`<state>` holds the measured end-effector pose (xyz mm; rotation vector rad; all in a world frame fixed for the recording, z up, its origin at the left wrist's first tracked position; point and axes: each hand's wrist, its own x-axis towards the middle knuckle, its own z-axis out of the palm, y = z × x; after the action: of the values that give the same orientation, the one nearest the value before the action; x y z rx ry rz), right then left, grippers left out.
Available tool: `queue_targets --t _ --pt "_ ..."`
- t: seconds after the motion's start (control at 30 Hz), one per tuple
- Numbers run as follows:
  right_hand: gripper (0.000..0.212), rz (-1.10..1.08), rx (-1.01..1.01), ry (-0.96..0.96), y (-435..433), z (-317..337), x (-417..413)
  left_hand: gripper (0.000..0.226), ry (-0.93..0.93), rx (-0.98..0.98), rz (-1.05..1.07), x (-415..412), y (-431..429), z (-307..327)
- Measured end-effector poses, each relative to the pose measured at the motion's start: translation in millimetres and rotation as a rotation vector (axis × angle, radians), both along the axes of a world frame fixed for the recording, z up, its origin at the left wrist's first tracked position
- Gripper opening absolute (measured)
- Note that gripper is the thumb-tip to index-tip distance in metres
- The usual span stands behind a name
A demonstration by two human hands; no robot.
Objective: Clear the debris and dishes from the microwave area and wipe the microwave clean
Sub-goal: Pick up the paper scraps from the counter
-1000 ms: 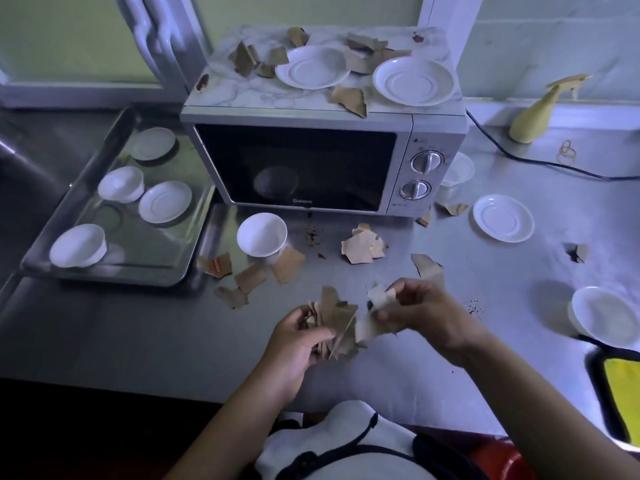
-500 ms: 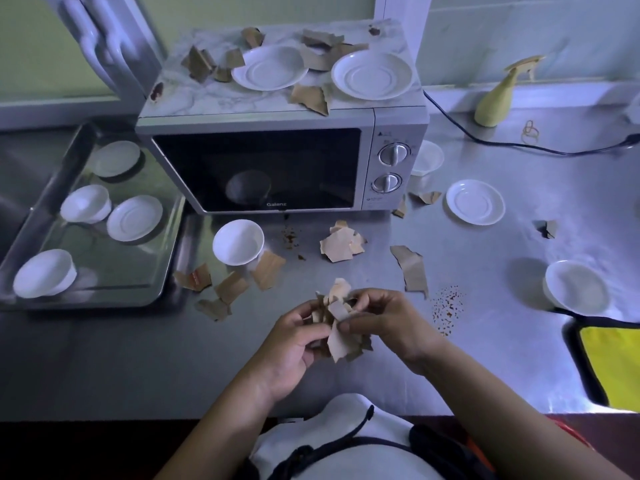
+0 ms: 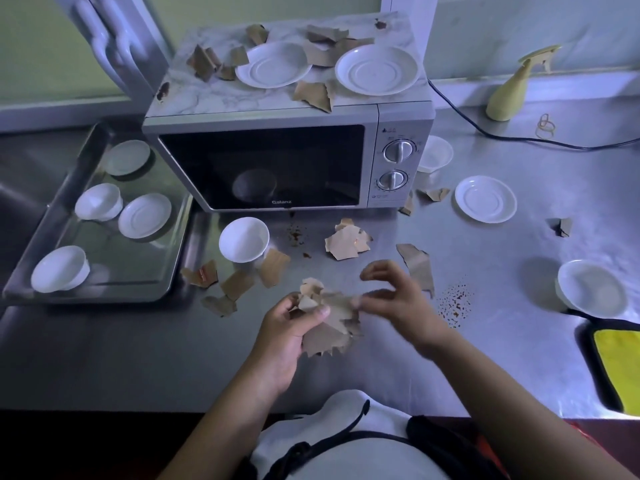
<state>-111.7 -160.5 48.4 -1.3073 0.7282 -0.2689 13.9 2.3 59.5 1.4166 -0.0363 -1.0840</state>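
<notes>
**Brown scraps part gathered, microwave unwiped**

Brown paper scraps are bunched into a wad (image 3: 329, 327) gripped in the left hand (image 3: 287, 334), low over the counter (image 3: 138, 358) in front of the microwave (image 3: 277, 168). The right hand (image 3: 398, 299) is held just beside the wad with fingers loosely curved. It is blurred, so whether the paper is pinched cannot be told.

Only a small part of the task is judged done. Two cups and two saucers are seen set in the tray (image 3: 86, 296) at the left.

Much is left:
- Loose scraps (image 3: 346, 240) are scattered on the counter around a cup (image 3: 244, 239).
- More scraps are strewn over the microwave top among two plates (image 3: 273, 65).
- A saucer (image 3: 485, 199) and a bowl (image 3: 592, 289) are left at the right.
- Crumbs (image 3: 453, 303) are spread near the right hand.

A yellow cloth (image 3: 616, 368) is seen lying at the counter's right edge, well apart from the microwave, so wiping is judged not begun.
</notes>
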Motion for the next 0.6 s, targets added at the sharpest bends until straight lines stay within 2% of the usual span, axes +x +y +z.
queue_targets --t 0.07,0.13,0.23,0.3,0.37,0.5,0.6 --pt "0.034 -0.211 -0.114 0.159 -32.5 -15.3 -4.0 0.049 0.02 0.039 0.077 1.6 5.1 -2.0" --pt "0.031 -0.322 -0.265 0.4 -69.5 -37.8 -9.1 0.048 0.068 0.054 0.121 1.2 13.3 -6.3" --pt "0.056 -0.174 -0.48 0.787 -117.6 -68.4 -10.8 0.053 0.098 0.057 0.127 -4.2 24.9 -12.8" --pt "0.069 -0.033 -0.581 0.945 -138.9 -80.1 -4.0 0.052 0.086 0.073 0.116 -7.8 29.4 -15.2" --pt "0.065 0.046 -0.625 0.984 -151.7 -87.2 6.4 0.051 0.086 0.073 0.131 -9.5 31.9 -16.3" --pt "0.032 0.094 -0.729 1.074 -157.8 -98.0 20.7 0.05 0.085 0.043 0.153 -9.9 38.9 -18.1" --pt "0.03 0.089 -0.754 1.108 -148.8 -100.1 24.9 0.051 0.074 0.022 0.152 -8.1 44.0 -17.7"
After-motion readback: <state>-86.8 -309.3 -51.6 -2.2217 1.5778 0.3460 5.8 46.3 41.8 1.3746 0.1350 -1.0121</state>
